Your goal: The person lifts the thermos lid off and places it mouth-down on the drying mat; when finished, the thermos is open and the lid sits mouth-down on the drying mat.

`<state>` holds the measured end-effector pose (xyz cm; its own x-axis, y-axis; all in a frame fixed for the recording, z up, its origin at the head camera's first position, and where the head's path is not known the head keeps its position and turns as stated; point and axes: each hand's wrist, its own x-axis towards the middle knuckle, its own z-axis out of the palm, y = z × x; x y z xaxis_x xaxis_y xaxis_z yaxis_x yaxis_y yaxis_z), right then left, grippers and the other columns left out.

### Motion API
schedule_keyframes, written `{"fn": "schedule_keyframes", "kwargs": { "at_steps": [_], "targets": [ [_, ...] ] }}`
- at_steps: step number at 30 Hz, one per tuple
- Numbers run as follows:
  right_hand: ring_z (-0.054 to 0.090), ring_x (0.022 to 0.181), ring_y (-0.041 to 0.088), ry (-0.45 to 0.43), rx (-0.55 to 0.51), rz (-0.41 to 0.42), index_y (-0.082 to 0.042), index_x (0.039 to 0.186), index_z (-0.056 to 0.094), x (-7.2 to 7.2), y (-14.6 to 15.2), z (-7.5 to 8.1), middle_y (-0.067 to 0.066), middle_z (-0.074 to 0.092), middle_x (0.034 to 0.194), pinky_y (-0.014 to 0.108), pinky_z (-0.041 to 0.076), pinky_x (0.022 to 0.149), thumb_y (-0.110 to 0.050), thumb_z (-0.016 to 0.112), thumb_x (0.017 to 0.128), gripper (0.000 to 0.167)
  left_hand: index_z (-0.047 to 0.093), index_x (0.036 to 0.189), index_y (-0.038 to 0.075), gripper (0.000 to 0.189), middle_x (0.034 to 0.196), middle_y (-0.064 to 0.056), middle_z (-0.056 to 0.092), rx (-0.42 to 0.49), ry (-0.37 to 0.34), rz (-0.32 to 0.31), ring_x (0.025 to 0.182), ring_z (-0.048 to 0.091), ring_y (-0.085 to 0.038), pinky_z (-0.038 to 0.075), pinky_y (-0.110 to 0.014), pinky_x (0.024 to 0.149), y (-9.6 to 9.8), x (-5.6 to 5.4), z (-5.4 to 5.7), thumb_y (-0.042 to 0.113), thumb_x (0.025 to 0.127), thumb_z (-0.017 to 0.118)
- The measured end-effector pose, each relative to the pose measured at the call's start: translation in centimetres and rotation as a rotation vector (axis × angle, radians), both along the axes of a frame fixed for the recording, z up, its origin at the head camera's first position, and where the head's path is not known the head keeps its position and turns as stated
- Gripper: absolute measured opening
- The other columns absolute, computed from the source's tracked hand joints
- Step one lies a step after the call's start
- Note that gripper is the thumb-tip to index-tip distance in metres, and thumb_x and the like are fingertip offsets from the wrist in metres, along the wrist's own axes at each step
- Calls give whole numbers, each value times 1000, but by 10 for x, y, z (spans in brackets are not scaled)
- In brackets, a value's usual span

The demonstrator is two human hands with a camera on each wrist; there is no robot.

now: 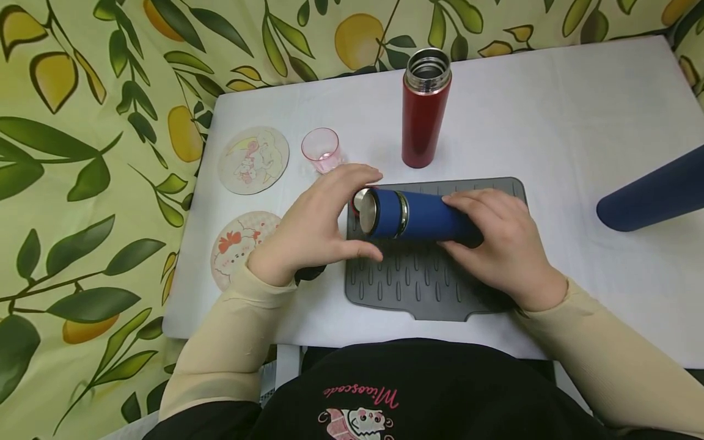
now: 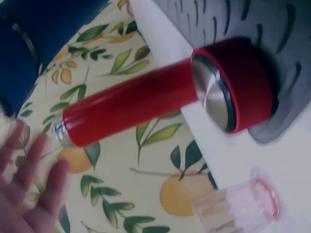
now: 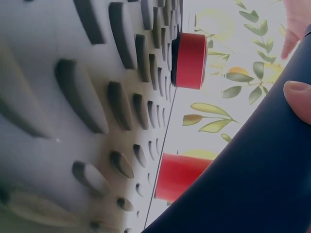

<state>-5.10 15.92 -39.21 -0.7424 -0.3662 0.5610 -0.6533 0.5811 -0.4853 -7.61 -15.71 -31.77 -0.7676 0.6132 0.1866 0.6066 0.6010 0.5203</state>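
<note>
While the right hand (image 1: 506, 244) gripped the blue bottle (image 1: 431, 217) near its base, thumb on one side and fingers on the other, the bottle lay on its side in the air between the two hands, its steel-topped cap (image 1: 385, 214) pointing toward the left hand (image 1: 316, 229). That left hand was spread, thumb and fingers parted around the capped end, with no grip on it.

Below the hands was a grey ridged mat (image 1: 418, 281); on it, near the left fingertips, sat a red lid (image 2: 250, 87) with a steel face. Past both hands stood a red bottle (image 1: 425, 125), upright and open-mouthed. A pink glass (image 1: 328, 162) stood just beyond the left hand, one round coaster (image 1: 253, 162) lay farther to its left, and a second coaster (image 1: 239, 250) was partly hidden behind the left hand. Well to the right of the right hand, a dark blue cylinder (image 1: 654, 190) ran out of view.
</note>
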Motion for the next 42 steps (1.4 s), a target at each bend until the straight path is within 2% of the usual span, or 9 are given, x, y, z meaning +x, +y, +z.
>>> {"fn": "schedule_keyframes", "kwargs": {
  "at_steps": [4, 7, 11, 18, 23, 26, 30, 35, 42],
  "targets": [
    [69, 115, 43, 1, -22, -13, -2, 132, 75, -1, 1, 1, 20, 77, 125, 63, 49, 96, -5, 101, 65, 72, 63, 150, 8, 77, 159, -15, 58, 60, 96, -157, 147, 55, -31, 49, -47, 121, -5, -1, -2, 24, 84, 100],
    [69, 115, 43, 2, -30, -17, -3, 132, 75, -1, 1, 0, 20, 77, 125, 62, 48, 96, -4, 102, 63, 74, 69, 142, 9, 59, 153, -17, 63, 87, 161, -197, 141, 60, -32, 52, -46, 118, -6, -2, -4, 9, 88, 94],
    [69, 115, 43, 1, -33, -13, -3, 132, 75, -1, 1, 0, 20, 77, 125, 62, 48, 96, -4, 101, 63, 74, 72, 139, 7, 57, 147, -15, 67, 110, 159, -175, 136, 64, -30, 57, -44, 113, -6, -3, -5, 14, 88, 94],
    [68, 115, 43, 9, -8, 11, -2, 133, 74, 1, 0, 1, 21, 77, 125, 62, 48, 94, -5, 100, 67, 70, 71, 139, 8, 70, 127, -7, 77, 50, 129, -38, 97, 69, -18, 59, -37, 86, -4, -2, -3, 42, 84, 96],
    [68, 115, 44, 7, -3, 11, -2, 133, 74, 2, -2, 1, 22, 77, 125, 61, 47, 94, -5, 100, 67, 71, 69, 144, 9, 73, 121, -5, 78, -27, 78, 37, 98, 70, -18, 58, -40, 83, -3, -1, -2, 52, 89, 88],
    [69, 115, 44, 6, -10, 4, -2, 132, 74, 2, -2, 1, 21, 77, 124, 62, 47, 94, -5, 100, 66, 71, 63, 152, 9, 87, 142, -8, 71, -35, 62, 14, 124, 67, -23, 57, -45, 105, -5, -1, -2, 54, 84, 93],
    [69, 116, 43, -1, -7, -4, -1, 133, 74, 1, 0, 1, 21, 77, 126, 62, 48, 95, -6, 100, 67, 70, 62, 149, 7, 86, 157, -15, 59, 15, 135, -97, 145, 56, -32, 47, -50, 122, -7, 0, -5, 38, 80, 102],
    [69, 116, 43, -1, -20, -8, -3, 133, 74, 1, 0, 0, 21, 77, 126, 61, 48, 96, -5, 100, 66, 72, 68, 137, 5, 58, 146, -17, 66, 64, 245, -157, 134, 65, -33, 53, -48, 115, -9, -1, -8, 15, 86, 95],
    [68, 117, 42, 5, -20, -1, -3, 133, 74, 4, 0, -1, 20, 77, 126, 60, 46, 96, -6, 99, 67, 71, 70, 134, 3, 68, 130, -11, 75, 84, 194, -92, 111, 71, -24, 59, -43, 98, -9, 0, -6, 35, 82, 98]
  ]
}}
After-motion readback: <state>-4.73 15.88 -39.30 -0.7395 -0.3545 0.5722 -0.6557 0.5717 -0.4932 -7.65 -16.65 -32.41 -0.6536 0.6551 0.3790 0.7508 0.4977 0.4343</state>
